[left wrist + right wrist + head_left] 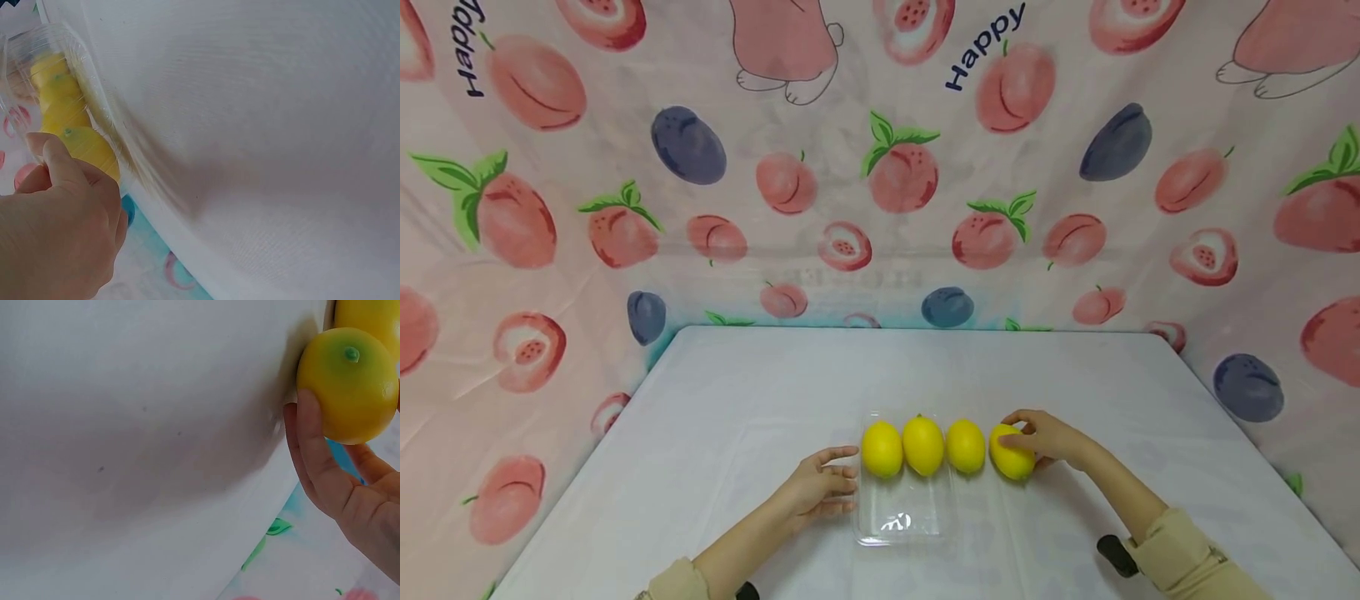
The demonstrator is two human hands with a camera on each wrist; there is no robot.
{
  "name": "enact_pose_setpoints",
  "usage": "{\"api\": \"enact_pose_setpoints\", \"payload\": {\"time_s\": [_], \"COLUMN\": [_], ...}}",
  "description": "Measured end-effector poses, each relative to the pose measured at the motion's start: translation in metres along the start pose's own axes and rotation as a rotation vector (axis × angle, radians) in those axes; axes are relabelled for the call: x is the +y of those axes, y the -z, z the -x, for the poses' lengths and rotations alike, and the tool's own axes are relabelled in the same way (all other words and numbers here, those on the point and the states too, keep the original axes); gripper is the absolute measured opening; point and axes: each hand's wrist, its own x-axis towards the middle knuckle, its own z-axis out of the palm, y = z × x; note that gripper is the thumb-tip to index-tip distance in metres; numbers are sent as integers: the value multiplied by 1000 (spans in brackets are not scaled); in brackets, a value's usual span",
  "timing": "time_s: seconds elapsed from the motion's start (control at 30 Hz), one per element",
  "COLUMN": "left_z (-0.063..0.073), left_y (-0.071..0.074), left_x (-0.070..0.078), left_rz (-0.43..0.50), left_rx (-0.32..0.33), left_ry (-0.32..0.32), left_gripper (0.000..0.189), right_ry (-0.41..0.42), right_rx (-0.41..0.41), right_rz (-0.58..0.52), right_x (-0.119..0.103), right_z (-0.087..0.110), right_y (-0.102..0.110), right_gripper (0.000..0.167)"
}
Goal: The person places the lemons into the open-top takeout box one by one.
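Several yellow lemons stand in a row across a clear plastic container [898, 527] and the tabletop to its right. The leftmost lemon [882, 450] and the one beside it [922, 447] are within the container's outline. A third lemon [966, 447] stands at its right edge; whether it touches the edge I cannot tell. My right hand [1048, 437] holds the rightmost lemon [349, 387], thumb and fingers round its sides. At the container's left side is my left hand [816, 487], its fingers spread and loosely bent against the wall. The left wrist view shows lemons [87, 150] through the clear plastic.
A white cloth covers the table [760, 383], whose far edge meets a hanging curtain [820, 242] printed with peaches and plums. The same print runs down both sides. A dark object [1117, 556] is by the right sleeve.
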Motion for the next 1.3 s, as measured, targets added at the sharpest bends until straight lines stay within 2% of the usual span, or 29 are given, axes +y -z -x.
{"api": "enact_pose_setpoints", "payload": {"time_s": [0.43, 0.8, 1.0, 1.3], "left_z": [-2, 0, 2, 2], "left_y": [0, 1, 2, 2], "left_x": [3, -2, -4, -2], "left_rz": [11, -5, 0, 2], "left_rx": [-3, -16, -34, -18], "left_ry": [-9, -7, -15, -28], "left_gripper": [52, 54, 55, 53], "right_ry": [47, 135, 138, 189], "right_rx": [75, 54, 70, 73], "right_rz": [-1, -58, -91, -83], "right_x": [-5, -17, -28, -41], "right_z": [9, 24, 31, 29], "right_y": [3, 0, -9, -11], "right_gripper": [52, 46, 46, 47]}}
